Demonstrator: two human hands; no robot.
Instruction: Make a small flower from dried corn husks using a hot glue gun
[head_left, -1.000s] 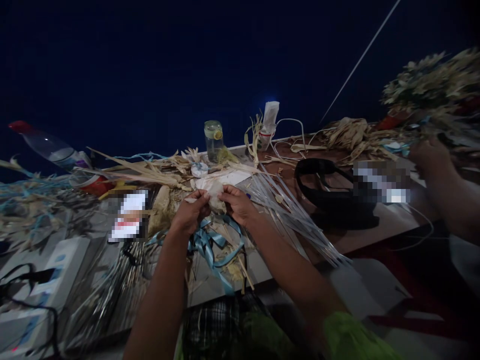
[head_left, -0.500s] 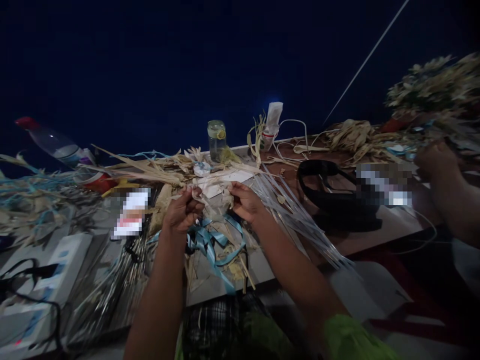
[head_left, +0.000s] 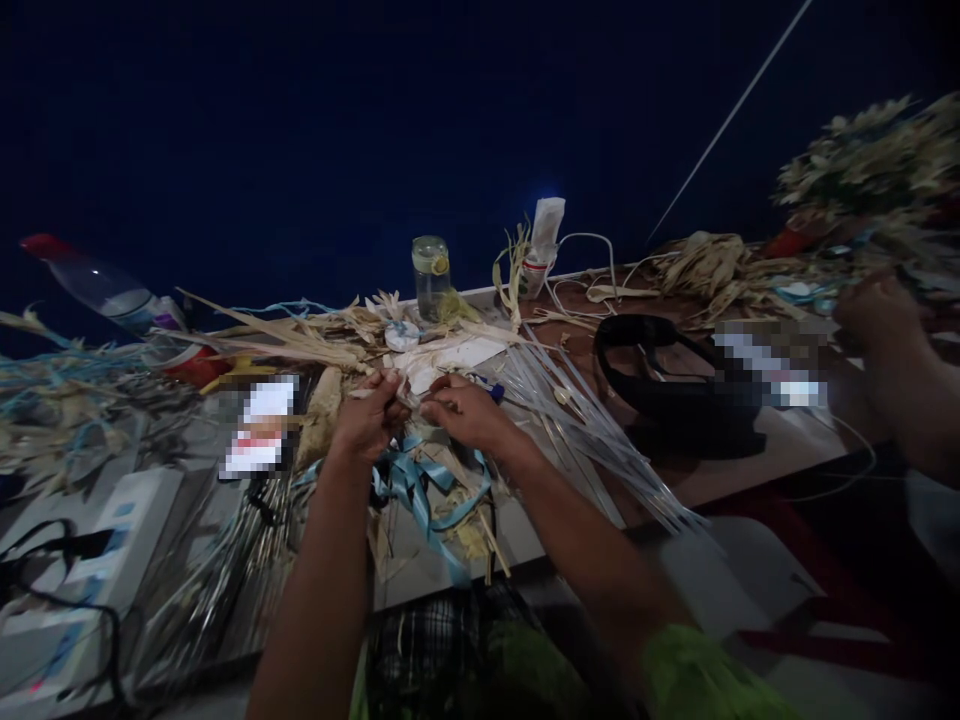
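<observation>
My left hand (head_left: 367, 415) is closed, its thumb and fingers pinched on a pale strip (head_left: 403, 388). Close on its right, my right hand (head_left: 461, 405) has its fingers pressed together at the same pale material; what exactly they grip is too small to make out. Light blue ribbon (head_left: 420, 485) lies in loops on the table just below both hands. Above them are a white paper (head_left: 469, 352) and a small white roll (head_left: 403, 336). A blue-capped item (head_left: 495, 391) shows beyond my right fingers.
Clear thin sticks (head_left: 600, 430) lie right of my hands, beside a black headset (head_left: 675, 400). A glass jar (head_left: 430, 280) stands at the back. Leftward are a lit phone (head_left: 262, 425), metal wires (head_left: 225, 570) and a power strip (head_left: 120, 560). Another person's hand (head_left: 877, 310) is at far right.
My right hand has moved left, closer to my left hand, and turned with its back more upward. The blue-capped item has come into view. The pale material between my hands is less spread out.
</observation>
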